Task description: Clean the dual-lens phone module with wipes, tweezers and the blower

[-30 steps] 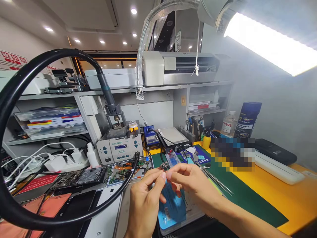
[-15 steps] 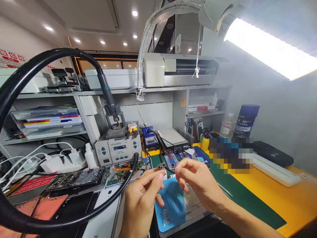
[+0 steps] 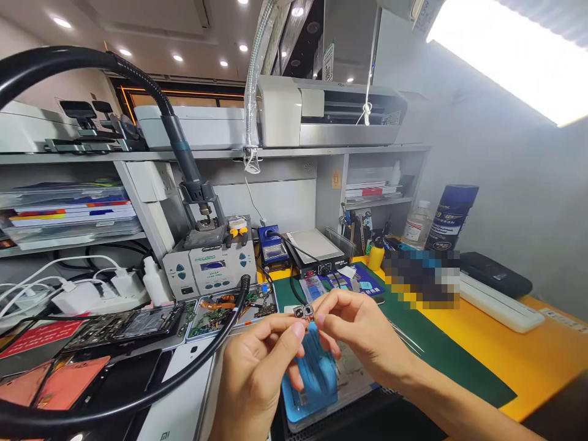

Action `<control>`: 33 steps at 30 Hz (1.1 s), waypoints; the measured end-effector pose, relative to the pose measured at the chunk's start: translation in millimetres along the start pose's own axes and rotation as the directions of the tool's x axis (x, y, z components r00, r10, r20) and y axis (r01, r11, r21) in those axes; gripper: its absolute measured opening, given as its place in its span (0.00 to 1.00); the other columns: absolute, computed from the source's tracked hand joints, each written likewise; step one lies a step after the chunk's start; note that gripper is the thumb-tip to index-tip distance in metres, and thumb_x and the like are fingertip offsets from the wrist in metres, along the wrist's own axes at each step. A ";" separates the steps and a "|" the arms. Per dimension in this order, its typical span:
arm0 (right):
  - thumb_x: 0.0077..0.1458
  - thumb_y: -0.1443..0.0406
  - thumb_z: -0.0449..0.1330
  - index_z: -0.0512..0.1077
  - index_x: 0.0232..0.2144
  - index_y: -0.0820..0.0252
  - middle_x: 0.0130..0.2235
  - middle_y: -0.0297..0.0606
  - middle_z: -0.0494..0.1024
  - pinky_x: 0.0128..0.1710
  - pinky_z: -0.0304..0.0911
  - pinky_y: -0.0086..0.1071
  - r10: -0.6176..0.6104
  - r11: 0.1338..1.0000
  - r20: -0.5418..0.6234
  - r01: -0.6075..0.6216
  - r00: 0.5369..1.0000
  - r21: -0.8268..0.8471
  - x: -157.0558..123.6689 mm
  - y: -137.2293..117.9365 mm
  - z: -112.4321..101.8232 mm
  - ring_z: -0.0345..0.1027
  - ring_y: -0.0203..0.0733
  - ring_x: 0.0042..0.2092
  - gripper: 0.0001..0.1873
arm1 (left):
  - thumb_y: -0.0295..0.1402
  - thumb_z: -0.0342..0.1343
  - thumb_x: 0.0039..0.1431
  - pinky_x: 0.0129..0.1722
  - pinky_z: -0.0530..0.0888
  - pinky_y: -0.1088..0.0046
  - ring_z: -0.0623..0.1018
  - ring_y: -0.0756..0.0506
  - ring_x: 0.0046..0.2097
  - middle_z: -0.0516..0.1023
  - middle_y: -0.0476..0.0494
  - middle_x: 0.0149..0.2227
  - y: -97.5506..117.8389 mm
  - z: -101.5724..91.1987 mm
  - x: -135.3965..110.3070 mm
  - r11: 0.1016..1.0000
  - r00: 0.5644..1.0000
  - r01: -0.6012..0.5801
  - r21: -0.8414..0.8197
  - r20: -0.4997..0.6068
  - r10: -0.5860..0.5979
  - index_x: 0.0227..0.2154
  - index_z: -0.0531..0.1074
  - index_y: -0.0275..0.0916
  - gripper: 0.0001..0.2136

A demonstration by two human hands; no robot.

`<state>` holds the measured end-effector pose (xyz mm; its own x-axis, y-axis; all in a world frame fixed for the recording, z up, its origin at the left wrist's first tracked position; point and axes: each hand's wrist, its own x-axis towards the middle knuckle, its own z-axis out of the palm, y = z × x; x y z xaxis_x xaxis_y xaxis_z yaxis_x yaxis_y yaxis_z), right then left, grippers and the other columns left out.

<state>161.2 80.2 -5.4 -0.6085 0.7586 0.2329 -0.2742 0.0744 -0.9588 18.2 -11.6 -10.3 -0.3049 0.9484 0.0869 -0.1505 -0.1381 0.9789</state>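
Currently my left hand (image 3: 261, 367) keeps a narrow grip, thumb against fingertip, on a small twin-lens module (image 3: 300, 312) above a blue packet (image 3: 310, 392). My right hand (image 3: 358, 321) bunches at the module's edge; whether it holds on, I can't tell. Around them, a green mat (image 3: 445, 367) covers part of the yellow table (image 3: 546, 367).
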 end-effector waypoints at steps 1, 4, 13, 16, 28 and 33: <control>0.52 0.63 0.69 0.73 0.25 0.63 0.31 0.33 0.76 0.21 0.61 0.25 -0.003 1.000 0.008 0.003 1.000 -0.001 -0.1 -0.3 0.1 0.65 0.28 0.22 0.11 | 0.39 0.62 0.59 0.24 0.68 0.75 0.73 0.49 0.26 0.74 0.48 0.27 0.1 -0.2 -0.3 1.000 1.000 0.002 0.006 0.002 -0.002 0.32 0.80 0.35 0.11; 0.52 0.63 0.70 0.74 0.25 0.63 0.34 0.34 0.75 0.21 0.62 0.24 -0.009 1.000 0.024 0.009 1.000 0.000 -0.8 -0.8 0.5 0.65 0.28 0.22 0.11 | 0.39 0.62 0.58 0.24 0.69 0.74 0.72 0.49 0.26 0.73 0.48 0.27 0.3 -1.1 -1.3 1.000 1.000 0.008 0.015 0.013 -0.008 0.33 0.80 0.35 0.11; 0.53 0.66 0.68 0.74 0.27 0.63 0.39 0.37 0.75 0.21 0.64 0.24 -0.028 0.999 0.029 0.029 0.999 -0.037 -4.1 -3.0 0.5 0.68 0.30 0.26 0.07 | 0.40 0.61 0.58 0.23 0.68 0.74 0.71 0.49 0.24 0.72 0.49 0.25 1.2 1.1 -0.1 0.999 0.999 0.039 0.004 0.031 -0.039 0.31 0.79 0.36 0.11; 0.53 0.67 0.67 0.74 0.26 0.63 0.40 0.38 0.74 0.22 0.63 0.24 -0.055 0.996 0.031 0.057 0.998 -0.070 -4.6 -4.1 0.7 0.67 0.29 0.26 0.06 | 0.40 0.61 0.58 0.22 0.69 0.74 0.70 0.50 0.24 0.72 0.49 0.25 2.7 1.8 0.4 0.999 0.998 0.052 -0.010 0.038 -0.052 0.30 0.78 0.35 0.11; 0.49 0.77 0.61 0.71 0.24 0.60 0.32 0.33 0.74 0.31 0.61 0.28 -0.178 0.960 0.060 0.187 0.982 -0.206 -8.6 -4.4 -0.5 0.66 0.36 0.34 0.09 | 0.40 0.62 0.56 0.21 0.68 0.76 0.71 0.50 0.23 0.71 0.50 0.25 4.2 -1.5 -1.5 0.995 0.992 0.098 -0.016 0.081 -0.096 0.27 0.77 0.35 0.11; 0.47 0.78 0.60 0.71 0.24 0.59 0.31 0.33 0.74 0.32 0.61 0.30 -0.186 0.946 0.076 0.199 0.980 -0.257 -9.1 -5.2 -1.5 0.65 0.37 0.33 0.10 | 0.39 0.61 0.57 0.22 0.67 0.76 0.72 0.51 0.22 0.71 0.50 0.24 5.2 -0.5 -0.9 0.991 0.987 0.130 -0.021 0.100 -0.128 0.27 0.76 0.35 0.11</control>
<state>169.3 73.9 -2.7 -0.6020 0.6801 0.4184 -0.1888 0.3879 -0.9021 17.2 -13.3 -5.4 -0.1878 0.9820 -0.0208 -0.2087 -0.0192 0.9778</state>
